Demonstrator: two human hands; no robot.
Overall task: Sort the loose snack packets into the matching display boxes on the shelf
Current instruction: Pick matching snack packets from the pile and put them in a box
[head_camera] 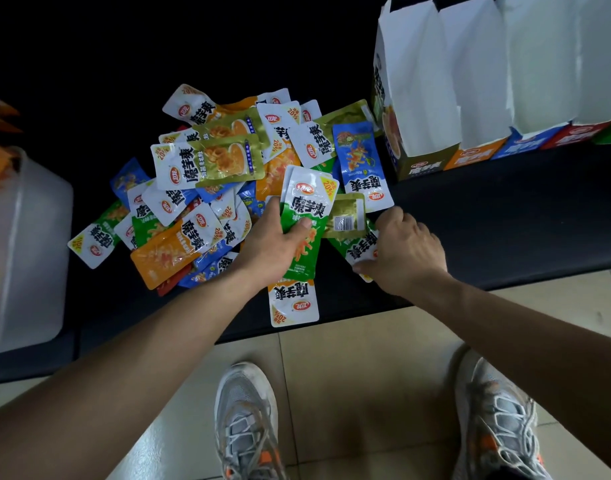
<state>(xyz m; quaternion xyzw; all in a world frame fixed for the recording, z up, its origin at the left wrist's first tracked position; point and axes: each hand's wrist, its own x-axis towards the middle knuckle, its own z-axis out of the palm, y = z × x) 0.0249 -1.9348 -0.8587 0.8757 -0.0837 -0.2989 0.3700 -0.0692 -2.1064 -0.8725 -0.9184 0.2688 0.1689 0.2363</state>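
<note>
On the black shelf (505, 216), left hand (273, 244) gripping upright green packet (306, 220), right hand (404, 251) pinching tilted green packet (357, 249).

Display boxes (505, 81) cropped top, right; pile (207, 188) overlaps lower packets.

A single head-worn view looks steeply down and forward from above the person's own body. The wide lens bends straight edges near the frame borders. Both forearms reach in from the bottom corners, so the camera sits close, at arm's length from the black shelf (505, 216) crossing the middle of the frame. Tiled floor (366, 358) and two grey sneakers (248, 420) fill the lower part. White display boxes (470, 81) stand upper right; a translucent bin (23, 244) sits at the left edge.
</note>
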